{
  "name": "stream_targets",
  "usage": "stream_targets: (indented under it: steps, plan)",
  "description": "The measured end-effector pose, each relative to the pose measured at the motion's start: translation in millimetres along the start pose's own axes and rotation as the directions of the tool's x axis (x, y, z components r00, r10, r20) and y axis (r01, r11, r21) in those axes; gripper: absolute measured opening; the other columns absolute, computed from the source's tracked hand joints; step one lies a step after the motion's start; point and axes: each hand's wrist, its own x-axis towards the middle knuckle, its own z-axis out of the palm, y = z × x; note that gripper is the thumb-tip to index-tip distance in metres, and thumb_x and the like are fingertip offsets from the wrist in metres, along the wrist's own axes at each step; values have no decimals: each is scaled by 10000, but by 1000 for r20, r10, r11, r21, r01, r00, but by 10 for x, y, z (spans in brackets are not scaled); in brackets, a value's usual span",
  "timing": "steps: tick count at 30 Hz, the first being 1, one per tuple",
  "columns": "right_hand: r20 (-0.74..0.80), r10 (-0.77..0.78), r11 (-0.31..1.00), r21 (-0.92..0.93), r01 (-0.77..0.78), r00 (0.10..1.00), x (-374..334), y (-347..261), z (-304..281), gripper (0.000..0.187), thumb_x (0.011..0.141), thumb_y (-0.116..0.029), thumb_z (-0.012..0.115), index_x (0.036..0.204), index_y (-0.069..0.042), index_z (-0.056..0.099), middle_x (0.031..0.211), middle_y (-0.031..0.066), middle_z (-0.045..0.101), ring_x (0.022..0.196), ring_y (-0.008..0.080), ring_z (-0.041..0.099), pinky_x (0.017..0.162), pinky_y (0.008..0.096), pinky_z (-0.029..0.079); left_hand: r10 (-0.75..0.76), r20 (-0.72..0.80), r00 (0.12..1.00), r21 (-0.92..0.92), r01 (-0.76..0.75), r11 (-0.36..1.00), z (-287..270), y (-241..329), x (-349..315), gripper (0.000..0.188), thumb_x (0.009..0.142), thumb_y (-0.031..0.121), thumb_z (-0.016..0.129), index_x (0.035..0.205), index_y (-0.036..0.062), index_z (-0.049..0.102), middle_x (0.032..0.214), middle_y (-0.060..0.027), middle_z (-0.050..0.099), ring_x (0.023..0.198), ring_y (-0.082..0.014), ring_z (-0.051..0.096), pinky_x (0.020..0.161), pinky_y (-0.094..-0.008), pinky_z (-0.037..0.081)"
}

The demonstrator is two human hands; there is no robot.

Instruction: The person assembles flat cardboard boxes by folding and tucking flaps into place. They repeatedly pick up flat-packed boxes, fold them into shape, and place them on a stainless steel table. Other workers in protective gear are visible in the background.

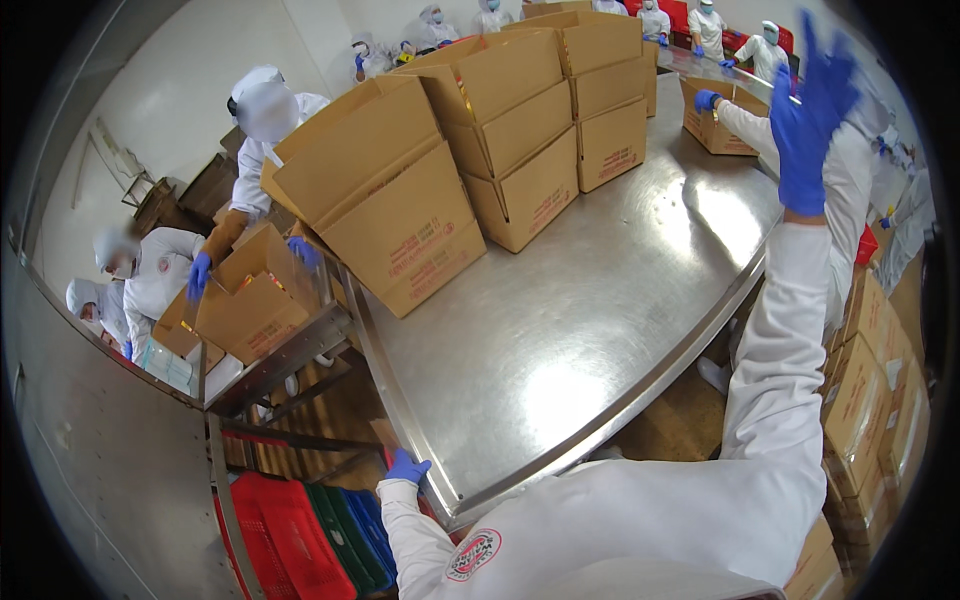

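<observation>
The blue-gloved left hand lies at the rim of the shiny steel table; whether it grasps, I cannot tell. The right hand is raised, released, fingers spread. Farther, matte, square-cornered cardboard boxes stand stacked on the table.

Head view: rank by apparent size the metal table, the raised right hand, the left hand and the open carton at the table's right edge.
1. metal table
2. right hand, fingers blurred
3. open carton, partly covered
4. left hand
</observation>
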Motion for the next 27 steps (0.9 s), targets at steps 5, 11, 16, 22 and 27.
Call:
stream_targets:
  steps: [5,11,16,22,27]
  plan:
    - [994,34,874,-80,-480,-105,-550,118,352,455,842,-404,663,1168,-89,626,1145,157,608,932,240,604,805,359,476,65,-39,997,-18,-66,998,10,-145,90,631,747,344,779,1137,22,403,948,-197,586,741,-317,641,506,-458,557]
    - [807,-442,601,-57,-797,-392,-2520,-735,-118,422,875,-399,629,1080,-34,679,1090,123,676,864,170,653,753,330,515,239,-40,970,-499,-227,836,213,-708,218,577,817,336,730,1217,-6,493,978,-110,633,844,-199,616,698,-332,520]
    - [459,-525,841,409,-354,-717,-3373,-2008,-1164,821,802,-648,522,1439,-160,349,1328,158,535,1302,395,400,1029,737,5,-169,144,975,-555,221,802,488,-1664,79,411,902,457,586,1158,139,536,924,-90,651,732,-248,656,661,-428,557]
    - [482,-460,771,634,-66,-746,-3191,-2467,-1630,1178,702,-601,679,1491,-24,22,1418,395,261,1389,495,140,1068,668,4,-383,66,922,279,351,894,1247,-2981,-4,423,890,439,514,1129,109,630,1136,-154,642,1007,-295,631,839,-439,493]
    - [499,-495,651,756,77,-712,-3307,-2461,-1670,1272,669,-581,741,1477,8,-45,1383,431,270,1358,527,196,1084,646,72,-415,89,906,-67,421,905,2407,-2965,-389,401,891,419,520,1111,105,638,1109,-151,650,987,-288,636,821,-433,499]
